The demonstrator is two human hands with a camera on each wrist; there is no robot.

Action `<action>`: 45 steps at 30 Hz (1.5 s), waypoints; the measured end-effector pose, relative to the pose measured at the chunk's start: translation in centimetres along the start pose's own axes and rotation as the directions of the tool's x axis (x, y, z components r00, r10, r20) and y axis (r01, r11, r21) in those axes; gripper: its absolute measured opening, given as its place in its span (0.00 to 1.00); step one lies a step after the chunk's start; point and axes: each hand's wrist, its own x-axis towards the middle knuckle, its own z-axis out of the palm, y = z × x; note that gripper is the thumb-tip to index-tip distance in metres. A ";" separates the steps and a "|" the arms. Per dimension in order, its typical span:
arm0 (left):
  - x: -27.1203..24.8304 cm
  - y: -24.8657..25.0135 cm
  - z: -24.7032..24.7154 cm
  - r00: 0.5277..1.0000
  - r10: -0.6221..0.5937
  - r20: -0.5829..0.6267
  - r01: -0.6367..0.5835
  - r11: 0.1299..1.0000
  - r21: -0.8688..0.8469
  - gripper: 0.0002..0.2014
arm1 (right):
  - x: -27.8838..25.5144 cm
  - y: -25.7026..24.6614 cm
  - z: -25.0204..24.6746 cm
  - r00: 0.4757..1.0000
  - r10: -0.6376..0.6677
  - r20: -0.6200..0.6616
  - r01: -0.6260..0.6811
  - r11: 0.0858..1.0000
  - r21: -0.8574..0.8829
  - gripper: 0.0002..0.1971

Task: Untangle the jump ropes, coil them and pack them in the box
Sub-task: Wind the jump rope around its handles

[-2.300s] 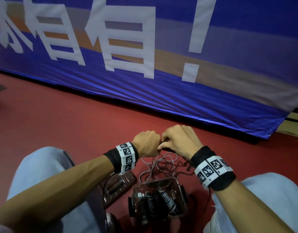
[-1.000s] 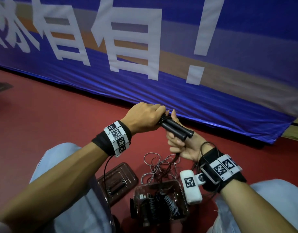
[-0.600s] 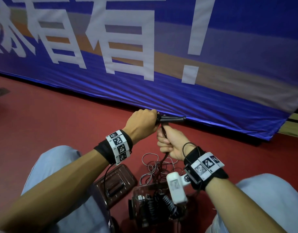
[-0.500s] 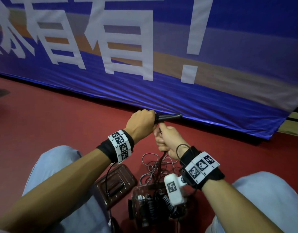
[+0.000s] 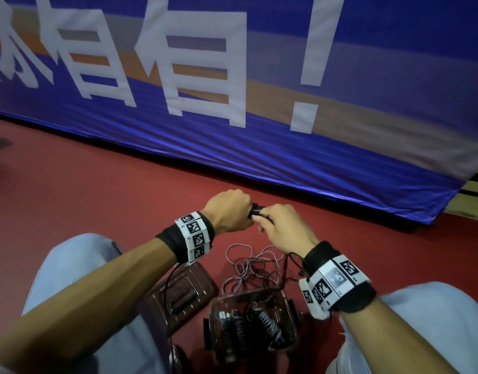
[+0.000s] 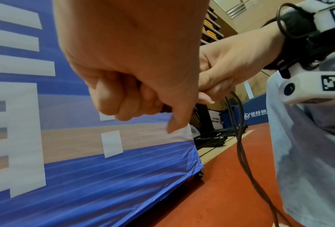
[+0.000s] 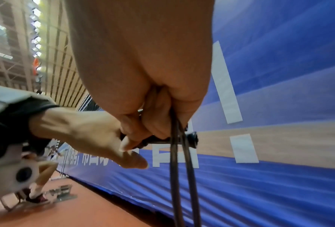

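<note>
So both fists are closed: left hand [image 5: 228,211] wraps the black handles [image 7: 162,140], right hand [image 5: 282,228] pinches the dark cord [image 6: 238,130] beside them. Near side, the box [image 5: 252,323] already holds coiled ropes; a loose tangle [image 5: 255,267] just beyond still needs sorting.

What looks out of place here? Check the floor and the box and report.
One thing: a loose tangle of grey and dark rope lies in a heap on the red floor beyond the clear box, uncoiled, while the ropes inside the box are wound up. The box lid lies off to its left. Nothing looks damaged.
</note>
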 end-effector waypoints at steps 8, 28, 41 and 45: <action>-0.4 0.0 -0.3 0.990 0.128 -0.060 -0.123 0.988 0.090 0.22 | -0.6 0.1 -1.2 0.986 -0.098 -0.133 0.070 0.977 -0.200 0.27; -1.4 -1.4 -3.8 0.926 0.377 -0.031 -0.326 0.838 0.438 0.25 | 0.0 1.2 -0.8 0.990 -0.065 -0.127 0.062 0.998 -0.027 0.39; -2.2 -3.0 -4.4 0.799 0.569 -0.194 -0.474 0.795 0.379 0.14 | 0.0 -0.2 -1.0 0.960 -0.151 0.236 -0.019 0.805 0.593 0.21; -2.2 -3.3 -4.4 0.727 0.606 -0.322 -0.514 0.792 0.330 0.14 | -0.1 -0.5 -1.5 0.959 -0.146 0.245 -0.049 0.762 0.646 0.27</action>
